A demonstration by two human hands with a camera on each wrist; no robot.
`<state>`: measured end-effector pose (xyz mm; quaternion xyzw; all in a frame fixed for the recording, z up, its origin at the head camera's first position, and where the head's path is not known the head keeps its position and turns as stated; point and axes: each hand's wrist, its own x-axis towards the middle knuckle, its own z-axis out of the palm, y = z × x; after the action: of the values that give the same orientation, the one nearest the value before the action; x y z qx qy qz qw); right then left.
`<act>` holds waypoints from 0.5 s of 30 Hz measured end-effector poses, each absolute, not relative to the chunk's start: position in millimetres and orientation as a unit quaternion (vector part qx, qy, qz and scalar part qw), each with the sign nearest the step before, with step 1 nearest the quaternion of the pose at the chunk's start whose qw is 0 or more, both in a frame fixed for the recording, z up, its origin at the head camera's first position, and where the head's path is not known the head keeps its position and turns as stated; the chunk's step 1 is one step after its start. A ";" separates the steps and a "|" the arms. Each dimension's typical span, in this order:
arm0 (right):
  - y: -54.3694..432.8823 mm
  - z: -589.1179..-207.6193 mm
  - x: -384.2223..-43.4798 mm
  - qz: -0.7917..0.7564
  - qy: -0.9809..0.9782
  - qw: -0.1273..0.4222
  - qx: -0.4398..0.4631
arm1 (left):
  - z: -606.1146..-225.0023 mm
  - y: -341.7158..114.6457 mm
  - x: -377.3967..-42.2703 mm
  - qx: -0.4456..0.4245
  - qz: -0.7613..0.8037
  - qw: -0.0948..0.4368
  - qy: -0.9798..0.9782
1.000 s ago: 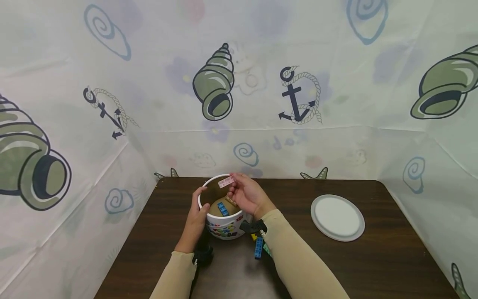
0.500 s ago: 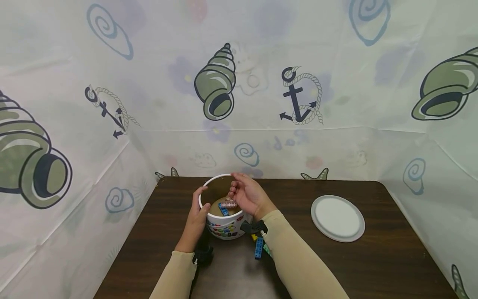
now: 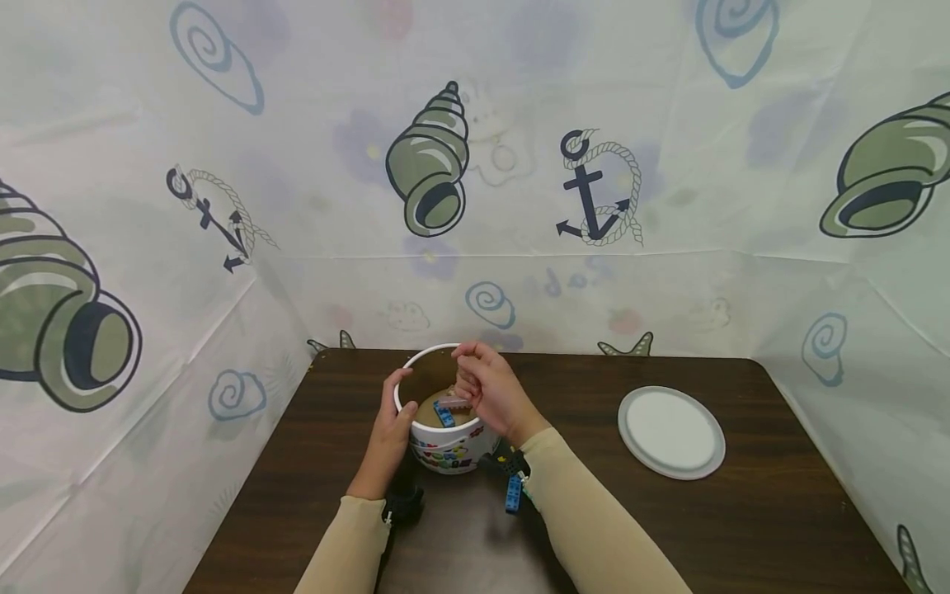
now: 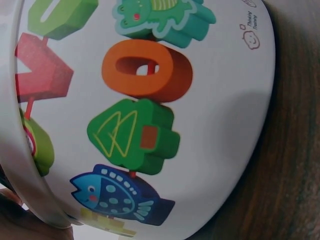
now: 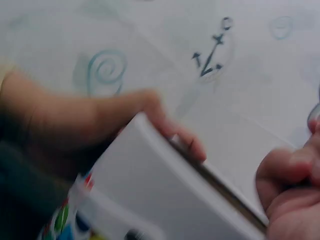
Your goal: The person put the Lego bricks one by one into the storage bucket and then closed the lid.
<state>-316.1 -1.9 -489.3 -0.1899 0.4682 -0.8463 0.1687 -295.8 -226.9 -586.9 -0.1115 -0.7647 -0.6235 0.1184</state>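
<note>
My left hand (image 3: 389,441) grips the near left rim of a white round tub (image 3: 450,458) with printed pictures on its side. At the tub's right rim is my right hand (image 3: 496,392), fingers curled and nothing seen held in them. A pink toy brick (image 3: 455,403) and a blue toy brick (image 3: 444,415) lie inside the tub, partly covered by the right hand. The left wrist view is filled by the tub's printed wall (image 4: 225,145). In the right wrist view my left hand (image 5: 105,115) reaches over the rim, and my bent right fingers (image 5: 285,170) show at the right edge.
Another blue brick (image 3: 513,495) lies on the dark wooden table (image 3: 579,511) by my right wrist, which hides other bricks there. A white round disc like a lid (image 3: 671,433) lies to the right. A printed cloth (image 3: 505,181) stands behind the table.
The pink brick was between my right fingertips, then left them and dropped into the tub. Since then the right fingers have curled and the right wrist has shifted slightly. My left hand stays put.
</note>
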 end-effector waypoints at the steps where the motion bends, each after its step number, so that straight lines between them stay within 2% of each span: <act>1: -2.1 -491.0 -314.2 -0.837 0.482 0.156 -0.208 | -586.6 -227.2 -295.5 -0.111 -0.624 0.117 -0.764; 7: -2.2 -498.4 -301.4 -0.798 0.524 0.087 -0.284 | -585.1 -228.8 -292.8 -0.114 -0.631 0.116 -0.759; 15: 4.4 -504.9 -287.5 -0.767 0.548 0.050 -0.330 | -585.1 -229.0 -293.9 -0.130 -0.633 0.115 -0.754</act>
<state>-287.5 4.4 -504.9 -0.3303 0.5476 -0.7672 0.0499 -293.9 -229.0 -585.1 -0.1299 -0.7542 -0.6333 0.1152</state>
